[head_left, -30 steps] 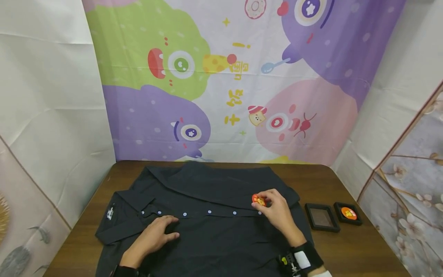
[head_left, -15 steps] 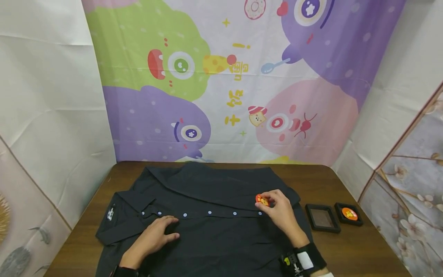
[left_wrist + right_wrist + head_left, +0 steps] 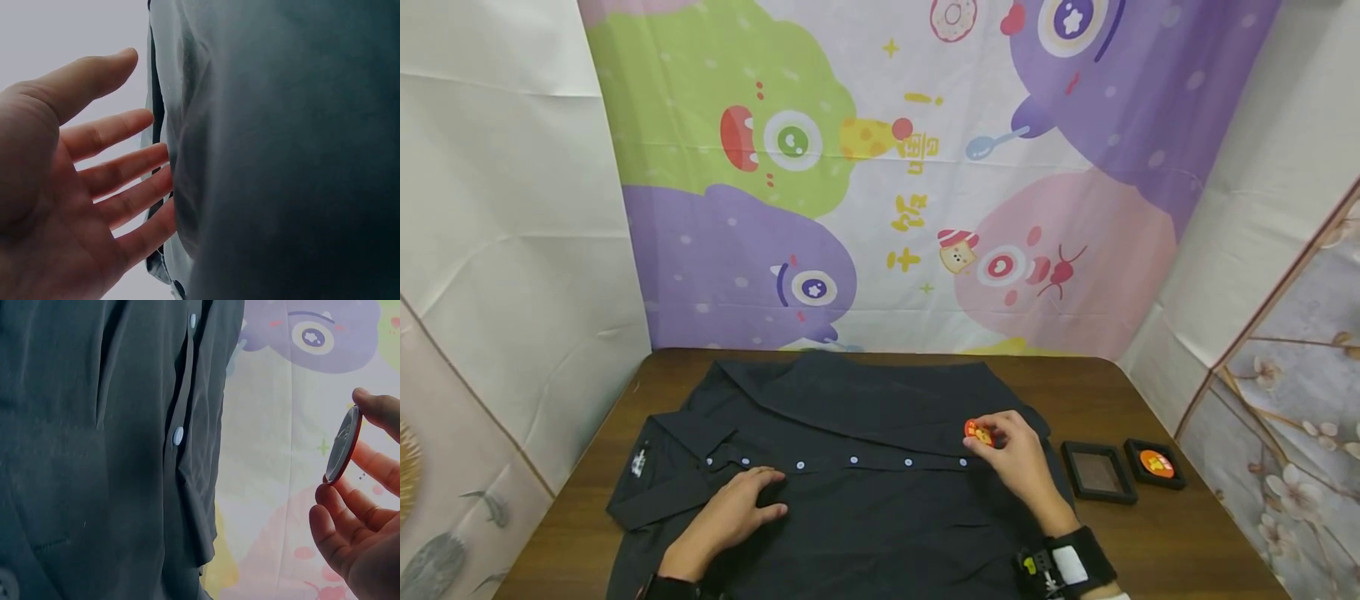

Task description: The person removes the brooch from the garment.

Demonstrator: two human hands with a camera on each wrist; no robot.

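Note:
A black button-up shirt (image 3: 865, 517) lies spread on the table, its collar to the left and a row of white buttons running across it. Between thumb and fingers my right hand (image 3: 1021, 458) pinches a round red badge (image 3: 978, 432) with yellow markings, held above the shirt's right part. The right wrist view shows the badge's pale back (image 3: 342, 449) and its red rim, apart from the cloth. My left hand (image 3: 733, 512) rests on the shirt near the collar. Its fingers (image 3: 128, 172) are straight and spread in the left wrist view, with fingertips at the cloth.
Right of the shirt, a black square frame (image 3: 1099, 472) lies on the brown table (image 3: 1150, 542). Beside it is a smaller black box (image 3: 1176, 477) with an orange round badge (image 3: 1156, 462) in it. A cartoon-printed cloth (image 3: 880, 208) hangs behind the table.
My right hand has moved a little to the right with the red badge in its grip. The left hand and the shirt stay where they were.

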